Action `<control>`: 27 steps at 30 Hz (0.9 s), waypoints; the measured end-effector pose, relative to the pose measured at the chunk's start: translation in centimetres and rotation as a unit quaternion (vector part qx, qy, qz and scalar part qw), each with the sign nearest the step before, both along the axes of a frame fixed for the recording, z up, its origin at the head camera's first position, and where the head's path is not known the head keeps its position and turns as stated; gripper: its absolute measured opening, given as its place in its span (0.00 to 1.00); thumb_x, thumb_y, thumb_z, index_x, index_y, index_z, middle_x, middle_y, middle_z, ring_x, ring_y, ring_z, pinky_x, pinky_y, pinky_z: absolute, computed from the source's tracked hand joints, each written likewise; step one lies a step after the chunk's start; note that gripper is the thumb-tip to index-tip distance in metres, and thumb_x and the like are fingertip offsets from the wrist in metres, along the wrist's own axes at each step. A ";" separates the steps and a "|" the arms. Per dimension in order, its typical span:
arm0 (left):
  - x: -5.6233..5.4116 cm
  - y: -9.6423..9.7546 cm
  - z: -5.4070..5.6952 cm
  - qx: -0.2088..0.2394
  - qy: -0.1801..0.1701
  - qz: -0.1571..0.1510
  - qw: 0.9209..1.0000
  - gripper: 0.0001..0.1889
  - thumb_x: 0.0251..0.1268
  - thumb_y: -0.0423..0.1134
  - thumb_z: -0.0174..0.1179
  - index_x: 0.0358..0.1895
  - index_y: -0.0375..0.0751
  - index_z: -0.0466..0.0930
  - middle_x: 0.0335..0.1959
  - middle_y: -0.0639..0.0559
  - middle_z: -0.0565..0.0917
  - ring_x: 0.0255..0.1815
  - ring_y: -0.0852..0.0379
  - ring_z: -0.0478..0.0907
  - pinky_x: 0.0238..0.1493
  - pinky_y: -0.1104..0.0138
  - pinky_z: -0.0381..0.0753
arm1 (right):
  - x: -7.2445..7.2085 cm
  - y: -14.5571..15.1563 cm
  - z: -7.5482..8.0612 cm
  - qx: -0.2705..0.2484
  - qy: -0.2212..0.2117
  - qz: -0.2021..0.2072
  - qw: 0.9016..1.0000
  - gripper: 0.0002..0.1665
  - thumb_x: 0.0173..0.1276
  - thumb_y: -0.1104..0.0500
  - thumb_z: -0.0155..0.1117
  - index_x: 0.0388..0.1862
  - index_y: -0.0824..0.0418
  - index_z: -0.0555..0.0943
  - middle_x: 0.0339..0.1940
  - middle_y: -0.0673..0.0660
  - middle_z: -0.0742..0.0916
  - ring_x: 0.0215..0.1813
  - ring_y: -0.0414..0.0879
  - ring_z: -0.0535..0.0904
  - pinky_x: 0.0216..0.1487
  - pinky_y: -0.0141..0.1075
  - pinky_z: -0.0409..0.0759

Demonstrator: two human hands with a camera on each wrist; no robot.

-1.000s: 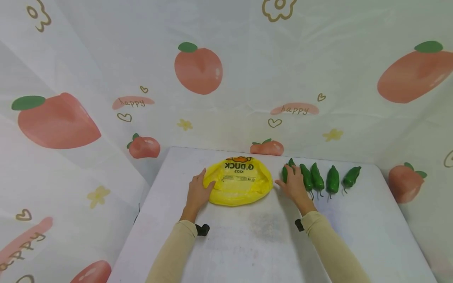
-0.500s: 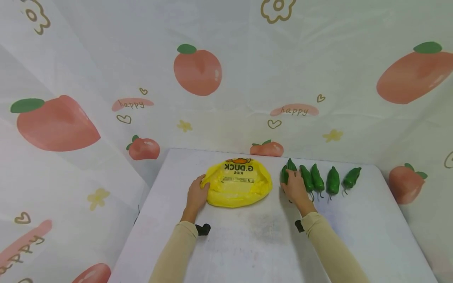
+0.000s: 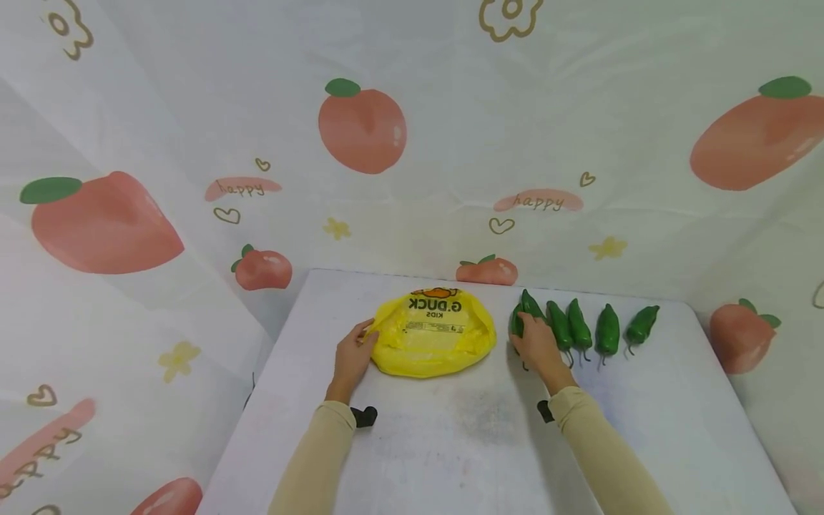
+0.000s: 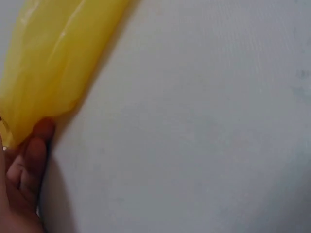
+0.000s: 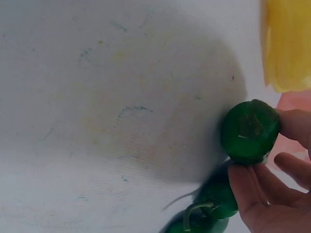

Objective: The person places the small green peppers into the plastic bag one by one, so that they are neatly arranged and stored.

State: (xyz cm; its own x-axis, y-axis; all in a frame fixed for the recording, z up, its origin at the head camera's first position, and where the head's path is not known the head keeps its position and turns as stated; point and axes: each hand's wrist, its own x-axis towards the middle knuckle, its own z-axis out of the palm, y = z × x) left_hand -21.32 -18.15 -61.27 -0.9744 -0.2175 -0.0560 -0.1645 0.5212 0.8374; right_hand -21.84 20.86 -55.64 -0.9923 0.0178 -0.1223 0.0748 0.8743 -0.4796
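A yellow plastic bag (image 3: 433, 361) printed "G.DUCK KIDS" in mirrored letters lies spread on the table, its rim folded up around the middle. My left hand (image 3: 351, 359) pinches its left edge; in the left wrist view the fingers (image 4: 34, 158) are at the crumpled yellow film. To the right of the bag, my right hand (image 3: 537, 347) grips the leftmost green pepper (image 3: 516, 324). The right wrist view has that pepper (image 5: 249, 133) stem end toward the camera, thumb on one side and fingers on the other. Another pepper (image 3: 529, 304) lies partly hidden behind this hand.
Several more green peppers (image 3: 607, 330) lie in a row toward the right on the white table (image 3: 463, 450), stems toward me. Behind the table hangs a wall sheet (image 3: 425, 207) with peach prints. A black wrist mount (image 3: 364, 416) sits at the left cuff.
My right hand has come down and its fingers have closed around the leftmost pepper. My left hand has drawn slightly left and its fingers have closed on the bag's edge.
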 end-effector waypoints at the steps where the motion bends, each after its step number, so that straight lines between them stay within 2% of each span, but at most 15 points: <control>1: 0.0 -0.1 -0.2 0.002 0.005 0.005 1.000 0.21 0.73 0.55 0.60 0.65 0.61 0.80 0.57 0.45 0.84 0.52 0.47 0.82 0.54 0.54 0.80 | 0.0 0.0 0.0 0.000 -0.002 0.000 1.000 0.37 0.74 0.58 0.62 0.76 0.72 0.63 0.68 0.78 0.74 0.67 0.71 0.73 0.69 0.60 0.73; 6: 0.2 -0.3 -0.7 0.024 0.032 0.034 0.999 0.18 0.71 0.54 0.62 0.61 0.60 0.84 0.53 0.45 0.87 0.53 0.47 0.86 0.56 0.53 0.82 | -0.1 -0.1 0.0 0.006 -0.002 0.012 1.000 0.36 0.74 0.58 0.62 0.74 0.74 0.66 0.66 0.78 0.76 0.66 0.71 0.74 0.68 0.60 0.73; 12: 0.2 -0.1 -0.7 0.035 0.063 0.035 0.997 0.17 0.73 0.52 0.62 0.61 0.58 0.84 0.51 0.44 0.89 0.52 0.47 0.87 0.54 0.54 0.84 | -0.1 0.0 0.3 0.005 -0.013 0.011 1.000 0.35 0.73 0.57 0.63 0.73 0.74 0.68 0.65 0.76 0.79 0.64 0.70 0.77 0.64 0.59 0.77; 19: 0.3 0.0 -0.9 0.046 0.054 0.039 0.997 0.16 0.74 0.52 0.60 0.61 0.60 0.84 0.50 0.47 0.89 0.51 0.50 0.87 0.54 0.55 0.84 | 0.0 0.2 0.5 -0.007 -0.032 0.005 0.999 0.35 0.73 0.58 0.60 0.74 0.72 0.67 0.69 0.74 0.77 0.64 0.69 0.78 0.64 0.59 0.77; 24: 0.4 0.2 -0.8 0.050 0.048 0.041 0.997 0.15 0.74 0.50 0.60 0.60 0.60 0.85 0.49 0.47 0.89 0.49 0.51 0.86 0.53 0.57 0.84 | 0.2 0.5 0.6 -0.012 -0.041 -0.001 0.999 0.36 0.71 0.58 0.59 0.74 0.73 0.66 0.67 0.75 0.79 0.54 0.64 0.82 0.58 0.56 0.81; 25: 0.5 0.2 -0.8 0.052 0.048 0.041 0.997 0.15 0.74 0.50 0.60 0.60 0.60 0.85 0.50 0.47 0.89 0.50 0.51 0.86 0.53 0.57 0.84 | 0.3 0.5 0.6 -0.014 -0.039 -0.002 0.999 0.37 0.70 0.58 0.59 0.75 0.73 0.66 0.65 0.75 0.80 0.49 0.62 0.83 0.54 0.54 0.82; 27: 0.6 0.2 -0.7 0.054 0.050 0.043 0.996 0.15 0.74 0.49 0.61 0.60 0.59 0.85 0.50 0.47 0.89 0.50 0.51 0.86 0.54 0.57 0.84 | 0.2 0.7 0.5 -0.025 -0.041 -0.007 0.999 0.39 0.69 0.58 0.59 0.76 0.71 0.64 0.53 0.73 0.85 0.38 0.57 0.82 0.45 0.49 0.83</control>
